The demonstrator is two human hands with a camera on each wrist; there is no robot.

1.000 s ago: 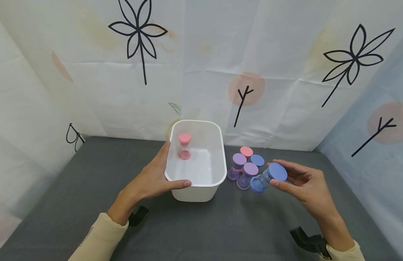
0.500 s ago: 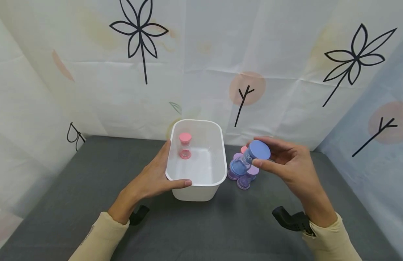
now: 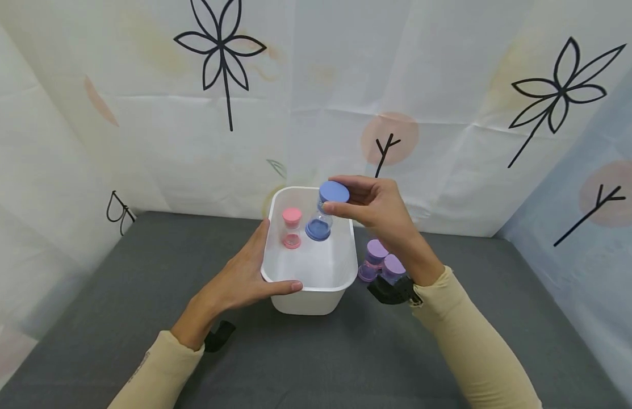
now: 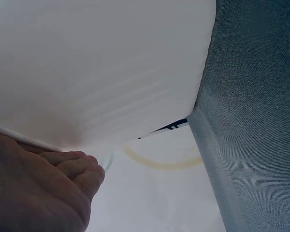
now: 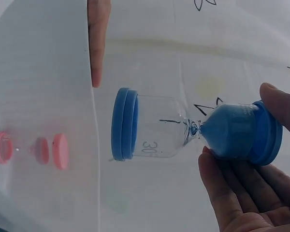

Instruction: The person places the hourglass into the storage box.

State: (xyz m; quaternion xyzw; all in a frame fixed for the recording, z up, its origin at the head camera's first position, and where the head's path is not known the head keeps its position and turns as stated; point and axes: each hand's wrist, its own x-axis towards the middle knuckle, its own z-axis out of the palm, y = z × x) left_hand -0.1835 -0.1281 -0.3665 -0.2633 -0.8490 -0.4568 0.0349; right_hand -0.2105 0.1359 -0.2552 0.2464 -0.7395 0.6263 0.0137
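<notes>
My right hand [image 3: 374,205] pinches a blue-capped sand timer [image 3: 318,228] by its upper end and holds it, tilted, above the white plastic bin [image 3: 308,301]. In the right wrist view the blue sand [image 5: 231,131] fills the bulb next to the thumb and fingers, and the other bulb, marked 30, looks nearly clear. A pink-capped sand timer [image 3: 292,217] stands upright inside the bin toward the left. My left hand [image 3: 234,281] rests against the bin's near left corner, straight fingers [image 4: 77,166] along the outer wall and thumb over the front rim.
Right of the bin stand two purple-capped sand timers [image 3: 377,251], partly covered by the right wrist's black strap mount [image 3: 391,289]. The dark grey tabletop [image 3: 316,363] meets a printed white cloth backdrop [image 3: 316,142] just behind the bin.
My right hand has carried the blue sand timer left and up, from beside the group on the table, over the purple ones, to above the bin. My left hand stays put on the bin.
</notes>
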